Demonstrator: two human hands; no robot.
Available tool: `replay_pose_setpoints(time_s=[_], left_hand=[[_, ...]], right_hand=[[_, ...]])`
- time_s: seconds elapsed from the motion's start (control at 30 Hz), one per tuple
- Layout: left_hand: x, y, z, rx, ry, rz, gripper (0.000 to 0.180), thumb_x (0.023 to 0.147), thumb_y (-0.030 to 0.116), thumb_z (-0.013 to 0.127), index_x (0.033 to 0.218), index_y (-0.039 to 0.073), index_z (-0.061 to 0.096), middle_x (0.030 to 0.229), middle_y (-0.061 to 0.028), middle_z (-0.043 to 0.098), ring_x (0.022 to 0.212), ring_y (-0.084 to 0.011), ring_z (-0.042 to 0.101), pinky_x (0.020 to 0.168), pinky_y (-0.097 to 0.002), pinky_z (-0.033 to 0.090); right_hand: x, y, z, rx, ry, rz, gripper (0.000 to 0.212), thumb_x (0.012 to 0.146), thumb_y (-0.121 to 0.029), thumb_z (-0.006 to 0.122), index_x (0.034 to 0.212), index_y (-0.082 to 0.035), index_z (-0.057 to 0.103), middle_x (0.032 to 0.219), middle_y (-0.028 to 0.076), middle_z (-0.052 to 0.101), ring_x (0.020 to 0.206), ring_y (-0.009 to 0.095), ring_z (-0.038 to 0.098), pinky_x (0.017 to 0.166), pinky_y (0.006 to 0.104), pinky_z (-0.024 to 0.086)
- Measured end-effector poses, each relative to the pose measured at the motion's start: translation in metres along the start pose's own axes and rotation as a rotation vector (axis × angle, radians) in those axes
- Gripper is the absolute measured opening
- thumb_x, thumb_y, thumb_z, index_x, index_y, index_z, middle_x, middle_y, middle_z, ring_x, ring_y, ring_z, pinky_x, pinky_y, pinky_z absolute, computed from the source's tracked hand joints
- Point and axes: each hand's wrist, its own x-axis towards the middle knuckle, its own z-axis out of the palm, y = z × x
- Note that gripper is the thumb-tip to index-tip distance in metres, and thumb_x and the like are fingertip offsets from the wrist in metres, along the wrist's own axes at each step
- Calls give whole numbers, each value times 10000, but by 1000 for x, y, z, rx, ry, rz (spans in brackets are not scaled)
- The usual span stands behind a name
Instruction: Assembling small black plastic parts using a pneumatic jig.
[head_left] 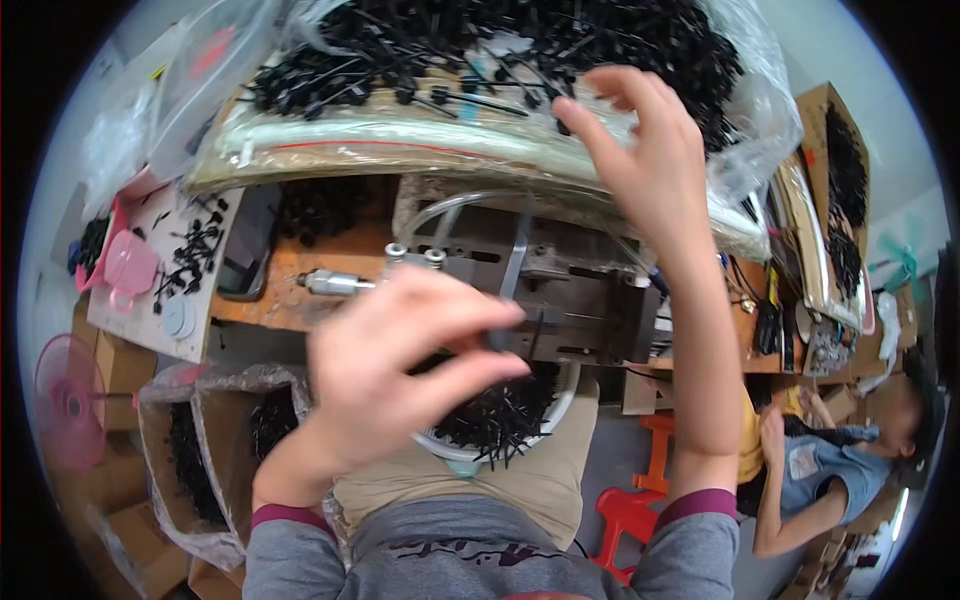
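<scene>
My left hand (400,360) is blurred over the metal fixture (580,300). A small black part (497,341) shows between its thumb and forefinger, partly hidden. My right hand (650,150) reaches over a large heap of black stemmed plastic parts (400,60), its thumb and fingers apart and curved, with nothing visible between them. Below my left hand, a white round tub (568,400) on my lap holds many thin black parts (500,420). A clear tube (450,205) arcs over the fixture, near an upright metal strip (518,250).
A metal cylinder (335,283) lies on the orange bench (285,265). Left are a pink cup (133,265), plastic-lined boxes (215,440) of black parts and a pink fan (70,402). Right are red stools (620,515), a seated co-worker (820,470) and another box of parts (845,190).
</scene>
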Motion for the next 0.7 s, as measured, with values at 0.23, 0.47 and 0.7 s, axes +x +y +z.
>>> replay_pose_setpoints(time_s=[0.23,0.47,0.7], left_hand=[[-43,-16,62,186,-57,105,258,718,71,775,946,-19,697,1206,-159,631,834,-229,681,677,-305,564],[-56,-39,84,325,-5,186,264,725,98,762,944,-21,675,1275,-201,600,893,-264,684,725,-323,564],[-53,-40,90,456,-98,220,254,730,115,725,939,-19,671,1297,-215,590,814,-274,689,733,-328,562]], right_hand=[[37,-11,50,-145,-289,73,579,820,-515,678,1191,-73,624,1141,169,627,1126,333,579,924,464,489],[33,17,23,111,-363,-181,246,831,-178,700,993,6,675,983,169,632,928,361,620,827,401,485],[26,21,-25,167,-564,-96,194,809,-123,711,938,12,657,930,142,666,880,280,648,796,361,495]])
